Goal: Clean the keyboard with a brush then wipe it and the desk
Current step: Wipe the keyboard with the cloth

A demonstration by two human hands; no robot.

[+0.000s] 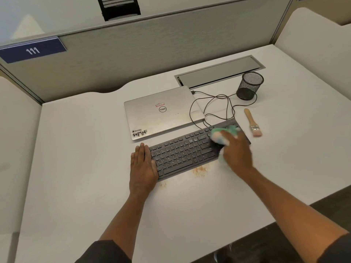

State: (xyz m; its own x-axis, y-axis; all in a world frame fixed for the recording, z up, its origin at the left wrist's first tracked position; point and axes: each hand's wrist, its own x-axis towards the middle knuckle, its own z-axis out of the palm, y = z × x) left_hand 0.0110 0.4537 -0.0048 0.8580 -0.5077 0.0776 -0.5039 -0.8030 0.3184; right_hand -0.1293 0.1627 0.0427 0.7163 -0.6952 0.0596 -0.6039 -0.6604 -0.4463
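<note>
A dark grey keyboard [186,150] lies at an angle on the white desk [95,149]. My left hand [143,168] rests flat with straight fingers on the keyboard's left end. My right hand [236,151] presses a crumpled white and green cloth [221,136] onto the right part of the keys; the cloth is blurred. A small brush [252,122] with a wooden handle lies on the desk just right of the keyboard, bristles toward me. Brownish crumbs or stain [200,170] mark the desk by the keyboard's front edge.
A shut silver laptop [161,112] lies behind the keyboard, its black cable [214,105] looping on the desk. A black mesh pen cup [248,85] stands at the back right beside a metal cable hatch [218,72]. Partition walls enclose the desk.
</note>
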